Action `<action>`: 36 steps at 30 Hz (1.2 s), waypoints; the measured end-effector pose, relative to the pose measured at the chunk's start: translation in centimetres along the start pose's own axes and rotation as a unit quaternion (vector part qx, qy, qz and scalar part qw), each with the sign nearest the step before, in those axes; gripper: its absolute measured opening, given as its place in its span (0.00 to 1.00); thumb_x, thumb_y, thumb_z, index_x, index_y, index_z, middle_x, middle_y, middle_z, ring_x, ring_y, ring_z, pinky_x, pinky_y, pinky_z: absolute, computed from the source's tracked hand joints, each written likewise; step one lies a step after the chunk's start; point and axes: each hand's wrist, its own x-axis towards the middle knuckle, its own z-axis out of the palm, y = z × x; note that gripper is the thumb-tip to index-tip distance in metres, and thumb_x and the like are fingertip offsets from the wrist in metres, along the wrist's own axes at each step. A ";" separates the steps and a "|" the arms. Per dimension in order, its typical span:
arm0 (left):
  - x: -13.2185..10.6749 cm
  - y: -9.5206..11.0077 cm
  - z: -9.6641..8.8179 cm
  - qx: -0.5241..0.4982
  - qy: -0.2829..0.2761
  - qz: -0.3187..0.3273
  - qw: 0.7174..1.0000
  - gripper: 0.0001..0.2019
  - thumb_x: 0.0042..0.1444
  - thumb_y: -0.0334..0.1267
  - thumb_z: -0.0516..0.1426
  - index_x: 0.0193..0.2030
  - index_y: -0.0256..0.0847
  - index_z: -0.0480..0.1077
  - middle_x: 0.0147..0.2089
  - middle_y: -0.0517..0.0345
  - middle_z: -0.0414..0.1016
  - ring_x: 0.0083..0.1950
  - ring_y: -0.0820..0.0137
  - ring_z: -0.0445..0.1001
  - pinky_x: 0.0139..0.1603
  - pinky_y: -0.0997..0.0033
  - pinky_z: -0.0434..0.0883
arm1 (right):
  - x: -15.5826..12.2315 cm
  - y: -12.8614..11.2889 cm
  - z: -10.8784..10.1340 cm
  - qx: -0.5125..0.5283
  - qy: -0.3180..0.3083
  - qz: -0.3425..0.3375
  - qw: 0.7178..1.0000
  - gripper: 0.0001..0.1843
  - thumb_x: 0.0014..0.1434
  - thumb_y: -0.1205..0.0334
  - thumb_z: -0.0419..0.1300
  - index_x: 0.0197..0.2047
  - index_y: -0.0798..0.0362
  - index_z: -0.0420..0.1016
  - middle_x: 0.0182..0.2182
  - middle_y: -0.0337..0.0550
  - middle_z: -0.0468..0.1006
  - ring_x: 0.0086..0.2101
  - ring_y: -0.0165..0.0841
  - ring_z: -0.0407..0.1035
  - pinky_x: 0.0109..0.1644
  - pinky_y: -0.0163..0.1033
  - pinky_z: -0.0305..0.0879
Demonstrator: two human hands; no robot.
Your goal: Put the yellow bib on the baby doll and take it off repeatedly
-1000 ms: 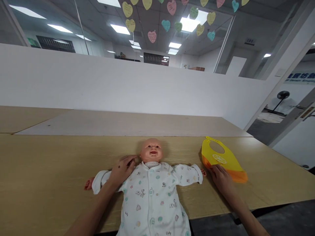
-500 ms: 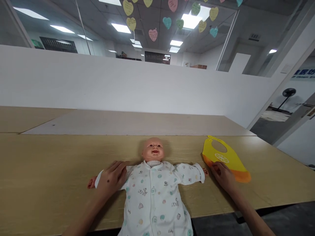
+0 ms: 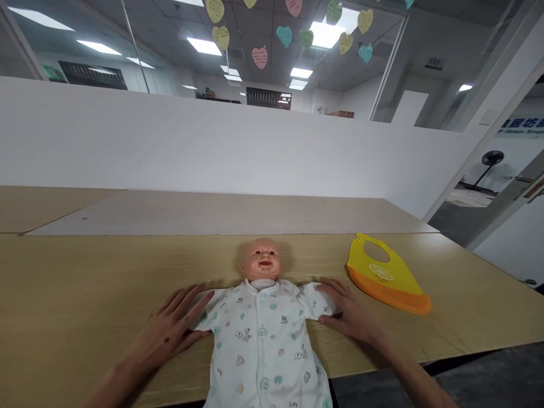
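A baby doll (image 3: 263, 334) lies on its back on the wooden table, its bald head toward the far side. It wears a white long-sleeved outfit with small coloured prints and a row of snaps down the front. My left hand (image 3: 170, 323) rests over the doll's sleeve on the left, fingers stretched out and thumb apart, hiding the doll's hand there. On the other side, my right hand (image 3: 346, 311) lies over the opposite sleeve with fingers extended above it and thumb below. That cuff and doll hand are covered too. A yellow bib (image 3: 385, 272) with an orange pocket lies flat beyond my right hand.
The wooden table (image 3: 85, 283) ends at a front edge on the lower right, with dark floor beyond. A pale board (image 3: 255, 212) runs along its back, against a white partition (image 3: 212, 147) with glass above. A black fan (image 3: 492, 158) stands far right.
My right hand has left the bib's lower edge and moved left onto the doll's sleeve. My left hand has shifted slightly left and down, its fingers spreading. The bib stays on the table.
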 end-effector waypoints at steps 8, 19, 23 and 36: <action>2.2 3.0 0.7 0.015 -0.004 0.034 0.999 0.34 0.57 0.44 0.54 0.70 0.42 0.53 0.64 0.42 0.66 0.63 0.54 0.64 0.61 0.56 0.62 | 2.4 -1.9 1.1 -0.086 -0.029 -0.003 0.996 0.44 0.48 0.44 0.65 0.64 0.53 0.60 0.62 0.52 0.62 0.61 0.47 0.53 0.66 0.55 0.45; 4.2 6.0 1.9 -0.026 -0.054 -0.070 0.996 0.29 0.57 0.34 0.51 0.66 0.37 0.58 0.56 0.44 0.74 0.50 0.59 0.75 0.50 0.62 0.68 | 5.1 -5.0 3.4 -0.056 -0.036 -0.036 0.997 0.42 0.53 0.57 0.57 0.69 0.56 0.51 0.62 0.54 0.62 0.58 0.45 0.58 0.61 0.47 0.52; 4.9 5.9 1.7 -0.031 -0.092 -0.090 0.991 0.26 0.57 0.32 0.50 0.64 0.35 0.62 0.51 0.43 0.77 0.45 0.59 0.76 0.45 0.63 0.69 | 5.2 -5.0 3.9 -0.065 -0.032 -0.025 0.997 0.40 0.56 0.57 0.56 0.69 0.55 0.50 0.61 0.54 0.64 0.57 0.46 0.59 0.60 0.48 0.52; 7.8 5.5 2.3 -0.004 -0.140 -0.170 0.976 0.23 0.60 0.31 0.47 0.62 0.34 0.65 0.48 0.41 0.77 0.46 0.57 0.75 0.47 0.59 0.68 | 7.9 -4.4 3.7 -0.062 -0.007 -0.006 0.998 0.32 0.62 0.62 0.50 0.69 0.50 0.52 0.59 0.48 0.66 0.56 0.41 0.61 0.58 0.45 0.54</action>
